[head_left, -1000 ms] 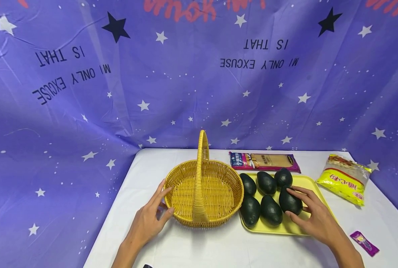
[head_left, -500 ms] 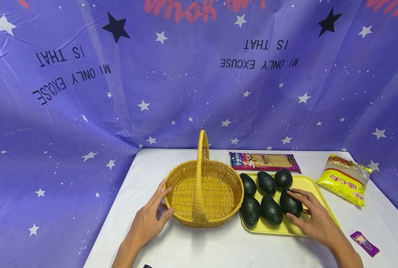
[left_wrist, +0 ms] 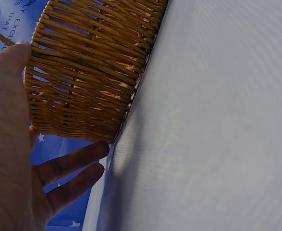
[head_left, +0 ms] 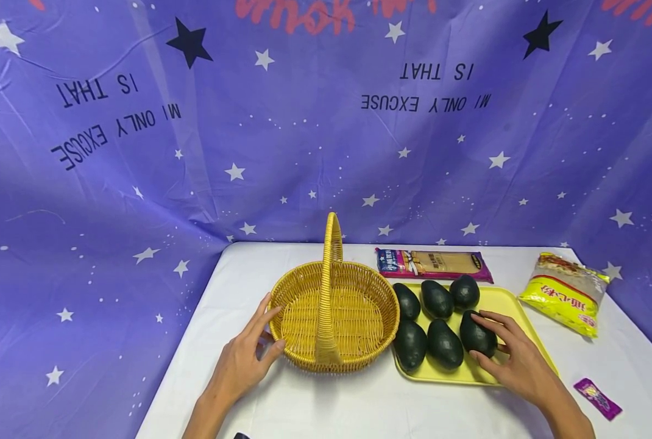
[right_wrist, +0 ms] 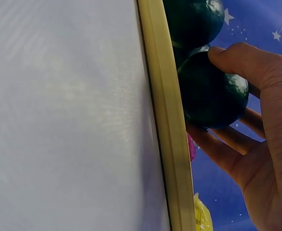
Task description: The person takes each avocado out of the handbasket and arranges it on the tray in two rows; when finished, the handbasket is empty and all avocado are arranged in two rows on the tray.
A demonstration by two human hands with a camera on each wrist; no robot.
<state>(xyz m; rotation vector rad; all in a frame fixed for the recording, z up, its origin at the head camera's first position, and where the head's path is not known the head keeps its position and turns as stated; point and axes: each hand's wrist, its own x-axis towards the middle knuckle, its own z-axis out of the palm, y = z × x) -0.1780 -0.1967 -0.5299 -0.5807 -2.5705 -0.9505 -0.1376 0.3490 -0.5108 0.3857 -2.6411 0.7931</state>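
Observation:
My left hand (head_left: 242,364) holds the left rim of a yellow wicker basket (head_left: 353,320) with a tall arched handle. In the left wrist view its thumb lies at the rim, and two fingers reach along the woven side (left_wrist: 83,72). On a yellow tray (head_left: 506,305) right beside the basket lie several dark green avocados (head_left: 444,346) in two rows. The right hand (head_left: 515,360) grips the front-right avocado (head_left: 475,336), thumb on the near side and fingers around the far side. Seen from the right wrist, that avocado (right_wrist: 210,91) sits just past the tray's edge (right_wrist: 162,106).
Behind the tray lies a flat pack of noodles (head_left: 441,263). A yellow bag of pasta (head_left: 564,296) is at the back right, and a small purple sachet (head_left: 597,399) at the front right. A starry purple cloth (head_left: 304,152) hangs behind the white table (head_left: 331,408).
The right hand and the avocado in it have shifted slightly right and toward the near edge, widening the gap to the avocado behind. My left hand and the basket stay put.

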